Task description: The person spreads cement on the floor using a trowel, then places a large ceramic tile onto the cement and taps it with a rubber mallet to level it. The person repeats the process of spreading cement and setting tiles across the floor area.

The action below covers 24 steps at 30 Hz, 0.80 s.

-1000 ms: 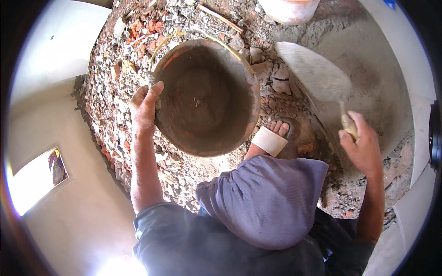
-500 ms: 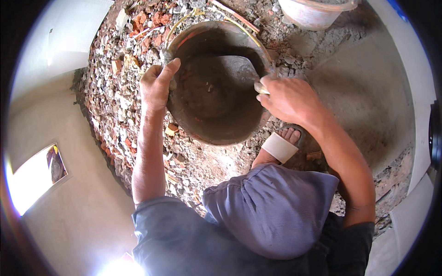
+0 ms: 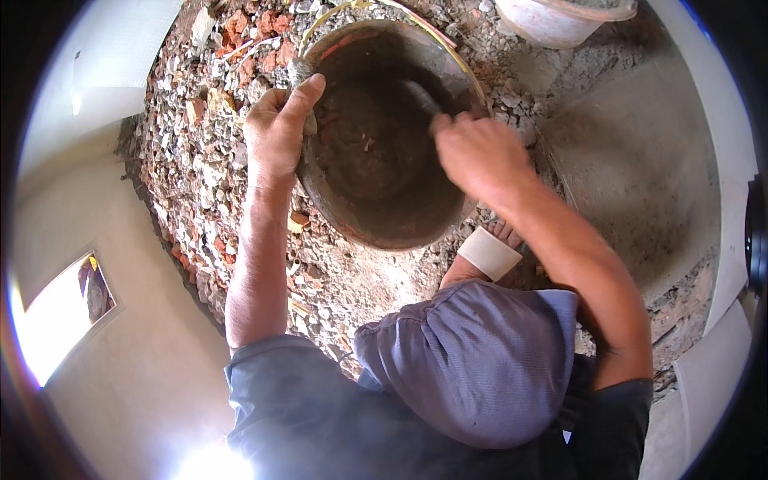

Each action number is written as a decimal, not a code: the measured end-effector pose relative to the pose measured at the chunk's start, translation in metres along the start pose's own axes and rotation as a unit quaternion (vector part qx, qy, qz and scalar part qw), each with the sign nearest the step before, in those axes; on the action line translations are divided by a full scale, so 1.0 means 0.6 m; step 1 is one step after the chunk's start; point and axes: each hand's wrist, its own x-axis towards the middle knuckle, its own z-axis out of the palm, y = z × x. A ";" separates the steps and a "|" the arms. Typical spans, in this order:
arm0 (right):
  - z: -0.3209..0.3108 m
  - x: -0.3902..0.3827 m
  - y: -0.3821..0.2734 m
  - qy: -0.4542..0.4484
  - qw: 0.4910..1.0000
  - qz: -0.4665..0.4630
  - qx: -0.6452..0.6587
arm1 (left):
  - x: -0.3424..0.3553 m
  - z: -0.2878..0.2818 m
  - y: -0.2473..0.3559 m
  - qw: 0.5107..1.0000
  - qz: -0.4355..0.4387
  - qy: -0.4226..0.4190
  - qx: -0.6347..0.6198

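Note:
A round, mortar-smeared bucket [image 3: 356, 228] stands on the rubble in front of me, with grey mortar [image 3: 364, 156] inside. My left hand [image 3: 276, 132] is closed on its left rim, thumb on top, beside the wrapped end of the yellow bail handle [image 3: 468, 68]. Over the right part of the bucket, my right hand [image 3: 480, 156] is closed around a trowel. The trowel blade [image 3: 422, 98] shows nearly edge-on as a narrow grey strip inside the bucket. Its handle is hidden by my fingers, which are blurred.
A whitish bucket [image 3: 552, 22] stands at the far right. Broken stone and brick rubble [image 3: 208, 160] covers the ground on the left, beside a plastered wall [image 3: 136, 320]. To the right lies a smooth grey surface [image 3: 640, 152]. My foot in a white-strapped sandal [image 3: 490, 254] is near the bucket.
My right hand has moved slightly left and up, further over the bucket. The trowel blade has turned from broad face to nearly edge-on. My left hand still grips the rim.

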 end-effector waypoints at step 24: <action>0.005 -0.063 0.010 -0.199 0.946 -0.070 0.247 | -0.038 0.015 -0.026 0.997 0.029 0.050 -0.054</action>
